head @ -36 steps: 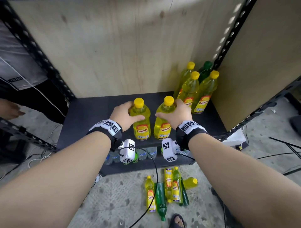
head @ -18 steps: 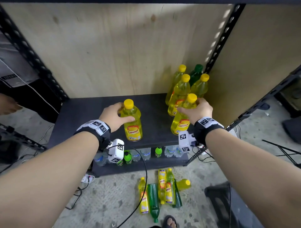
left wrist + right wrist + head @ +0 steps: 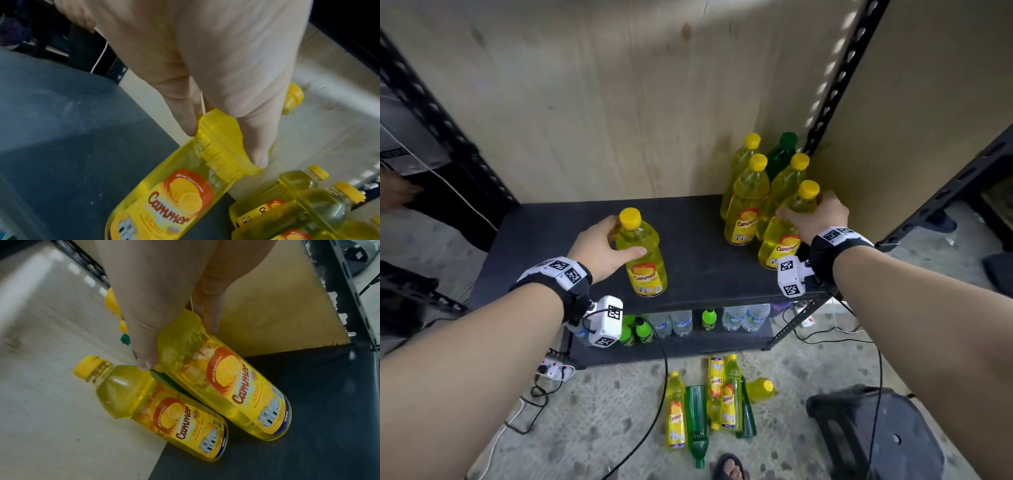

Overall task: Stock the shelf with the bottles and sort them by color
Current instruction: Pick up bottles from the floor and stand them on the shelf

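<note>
Two yellow dish-soap bottles stand upright on the black shelf (image 3: pixel 698 253). My left hand (image 3: pixel 602 248) grips the shoulder of the middle bottle (image 3: pixel 643 257), thumb in front; the left wrist view shows thumb and fingers wrapped round this middle bottle (image 3: pixel 185 191). My right hand (image 3: pixel 815 219) grips the front right bottle (image 3: pixel 787 229), which stands against a cluster of yellow bottles (image 3: pixel 748 205) and one green bottle (image 3: pixel 782 152) in the back right corner. In the right wrist view the held bottle (image 3: pixel 226 378) has its base on the shelf beside another yellow bottle (image 3: pixel 160 405).
Plywood panels close the shelf's back and right side, with a black post (image 3: pixel 839 78) in the corner. Small water and green bottles (image 3: pixel 681 322) line the lower shelf. Several yellow and green bottles (image 3: pixel 709 401) lie on the floor, beside cables and a dark stool (image 3: pixel 873 431).
My right hand has carried its yellow bottle from the shelf's middle to the right, up against the corner cluster. My left hand still holds its bottle near the middle.
</note>
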{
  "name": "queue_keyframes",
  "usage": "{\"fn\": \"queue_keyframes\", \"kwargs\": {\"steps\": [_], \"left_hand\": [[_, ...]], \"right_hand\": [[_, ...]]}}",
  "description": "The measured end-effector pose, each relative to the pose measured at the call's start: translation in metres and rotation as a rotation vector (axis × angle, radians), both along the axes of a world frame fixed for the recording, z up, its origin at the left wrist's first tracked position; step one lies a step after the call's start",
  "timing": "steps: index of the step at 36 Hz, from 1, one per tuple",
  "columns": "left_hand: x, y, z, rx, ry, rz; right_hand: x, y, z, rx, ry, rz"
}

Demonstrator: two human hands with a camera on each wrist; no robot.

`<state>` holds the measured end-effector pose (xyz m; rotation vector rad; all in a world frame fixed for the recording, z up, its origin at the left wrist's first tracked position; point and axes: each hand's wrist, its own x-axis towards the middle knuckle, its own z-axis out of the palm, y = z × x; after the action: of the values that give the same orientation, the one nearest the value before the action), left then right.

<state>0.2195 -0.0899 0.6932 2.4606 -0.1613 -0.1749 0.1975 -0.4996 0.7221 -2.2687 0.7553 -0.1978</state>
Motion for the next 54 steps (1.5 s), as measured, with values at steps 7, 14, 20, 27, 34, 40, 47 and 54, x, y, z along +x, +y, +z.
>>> {"fn": "queue_keyframes", "kwargs": {"steps": [7, 14, 20, 27, 34, 40, 47, 54], "left_hand": [[-0.007, -0.010, -0.002, -0.049, -0.031, 0.070], [0.004, -0.043, 0.007, -0.076, -0.016, 0.039], [0.016, -0.094, 0.006, -0.121, -0.007, -0.016], [0.033, -0.160, 0.003, -0.172, -0.020, -0.093], [0.049, -0.211, -0.004, -0.209, -0.031, -0.113], [0.055, -0.234, -0.009, -0.201, -0.027, -0.126], [0.054, -0.242, -0.009, -0.168, -0.017, -0.136], [0.048, -0.236, -0.012, -0.181, -0.009, -0.089]], "right_hand": [[0.002, -0.006, -0.004, 0.009, -0.013, 0.033], [0.008, -0.009, 0.000, -0.019, 0.065, 0.071], [0.013, -0.014, 0.001, -0.027, 0.108, 0.096], [0.018, -0.016, 0.006, -0.041, 0.181, 0.136], [0.020, -0.027, 0.027, -0.128, 0.304, 0.307], [0.021, -0.034, 0.023, -0.112, 0.260, 0.349], [0.020, -0.038, 0.014, -0.053, 0.191, 0.319], [0.021, -0.037, 0.004, -0.039, 0.209, 0.253]]}}
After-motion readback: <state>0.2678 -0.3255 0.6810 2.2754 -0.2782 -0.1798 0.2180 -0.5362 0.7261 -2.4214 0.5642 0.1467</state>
